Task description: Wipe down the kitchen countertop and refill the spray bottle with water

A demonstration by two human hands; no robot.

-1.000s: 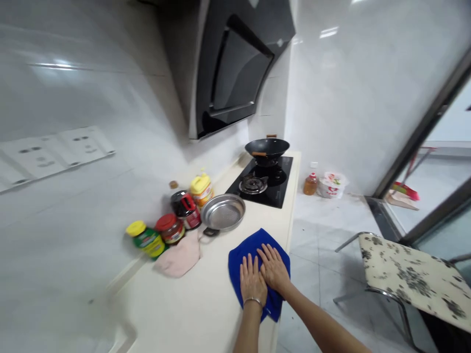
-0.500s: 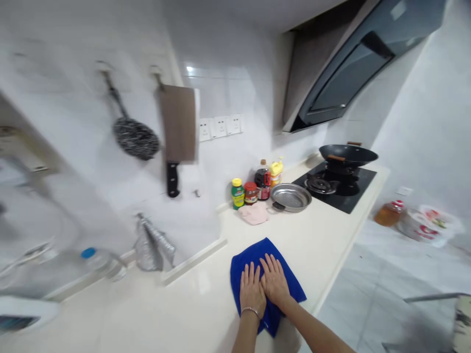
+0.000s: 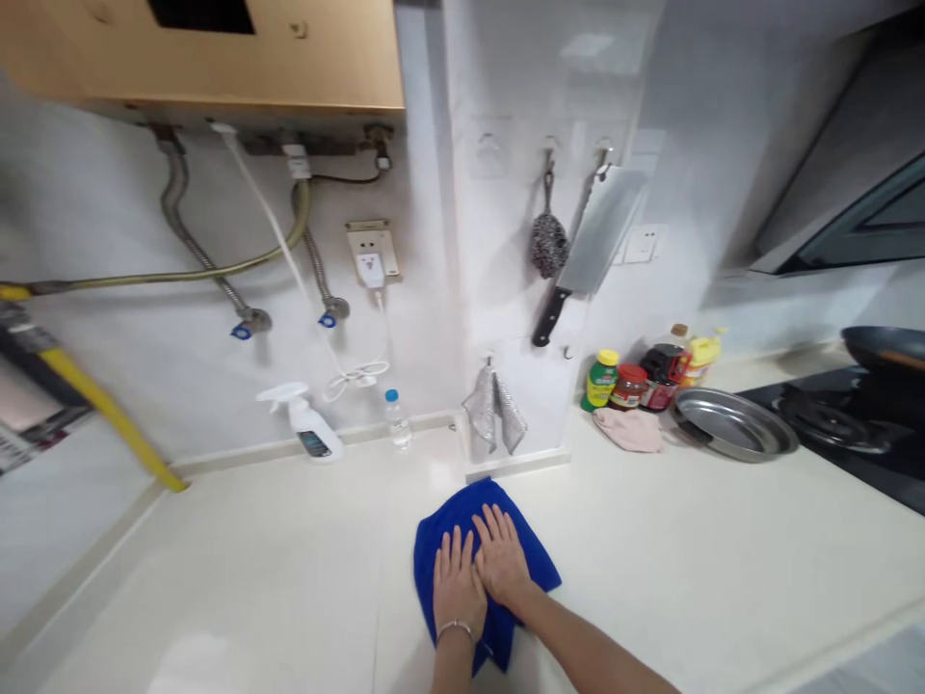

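A blue cloth point(image 3: 449, 509) lies spread on the white countertop point(image 3: 303, 569), just in front of the jutting wall corner. My left hand point(image 3: 460, 590) rests flat on it, fingers stretched out, a bracelet at the wrist. Close beside it, my right hand point(image 3: 501, 559) also presses flat on the cloth with its fingers extended. The hands touch or nearly touch along the thumb side. Neither hand is closed around anything.
Along the wall stand a spray bottle point(image 3: 309, 424) and a clear bottle point(image 3: 397, 422). A cleaver point(image 3: 601, 231), a scrubber point(image 3: 549, 245) and a silvery cloth point(image 3: 494, 410) hang from hooks. Rightward are a pink cloth point(image 3: 628, 430), condiment containers, a metal pan point(image 3: 735, 424) and the stove point(image 3: 838, 424).
The view has swung left, showing the water heater and spray bottle. Both hands have slid the blue cloth leftward along the countertop, away from the stove, and still lie flat on it.
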